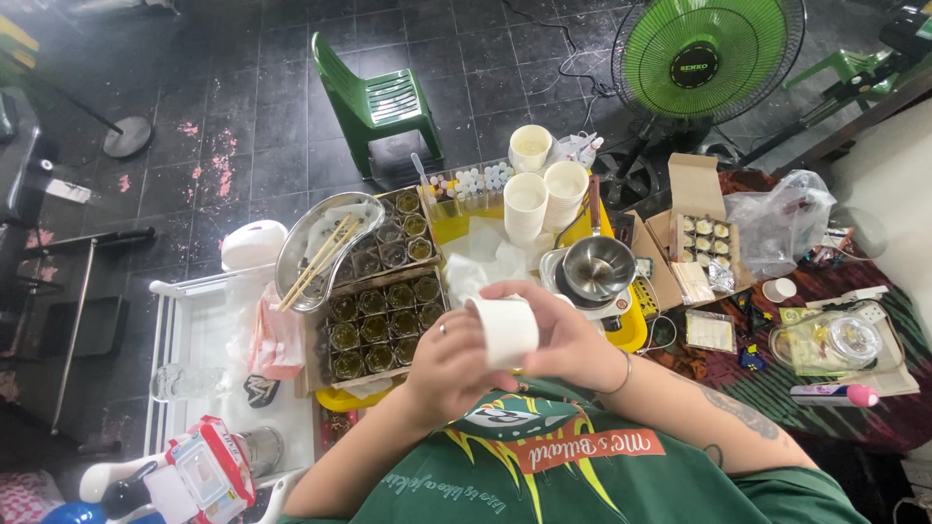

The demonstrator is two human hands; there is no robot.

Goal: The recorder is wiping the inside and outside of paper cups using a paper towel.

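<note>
Dark floor tiles lie beyond a cluttered yellow tray (636, 335). A white paper cup (507, 330) is gripped by both the left hand (449, 364) and right hand (563, 340). Beyond the left hand, small glass jars (379, 325) seem already filled; stacked white cups (542, 199) are untouched.

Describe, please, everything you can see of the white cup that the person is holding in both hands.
The white cup is a plain, smooth tumbler, probably paper or plastic, with no print showing. It lies tilted on its side, held close above the green shirt. The left hand wraps it from the left, a ring on one finger; the right hand cups it from the right and behind. Fingers hide part of its wall, and its inside cannot be seen.
</note>
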